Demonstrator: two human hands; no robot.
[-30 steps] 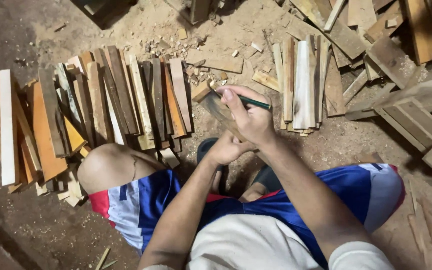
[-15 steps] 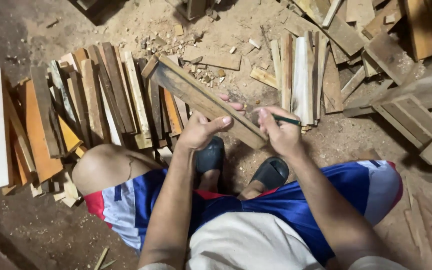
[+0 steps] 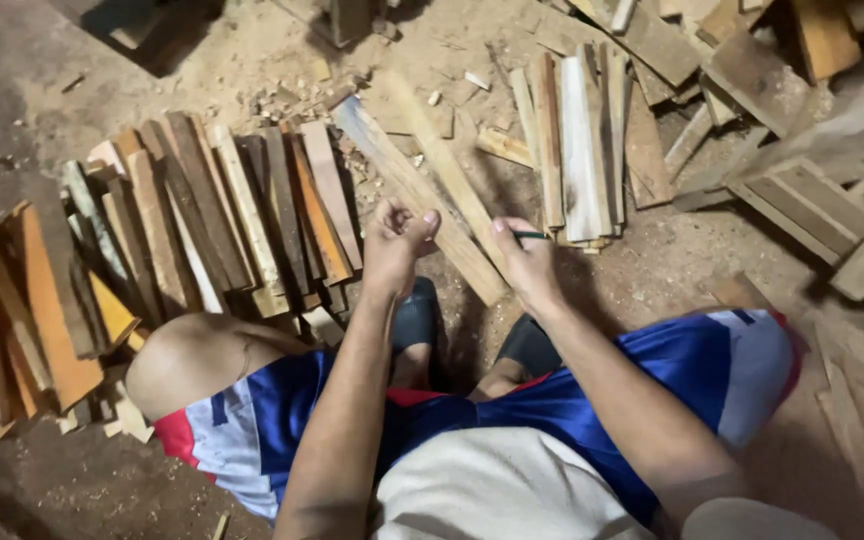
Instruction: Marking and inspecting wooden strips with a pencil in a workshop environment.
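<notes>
Left hand: my left hand (image 3: pixel 399 240) grips the wood strip (image 3: pixel 414 188) near its lower part — fingers curled around it.
Right hand: my right hand (image 3: pixel 527 262) holds a green pencil (image 3: pixel 529 236), just beside the strip.
Strip: it slants up to the left, above the sandy floor (image 3: pixel 652 275).
Left side: a row of wood pieces (image 3: pixel 202 215) lies on the ground — near my knee.

At lower centre, the loose shorts (image 3: pixel 552 400) show blue, white and red panels above a cream shirt (image 3: pixel 492 495). Black rubber sandals (image 3: pixel 417 315) sit mid-frame. At left, the row of wooden slats (image 3: pixel 202 220) mixes orange, brown and pale tan; a dark green pencil (image 3: pixel 530 236) crosses centre.
</notes>
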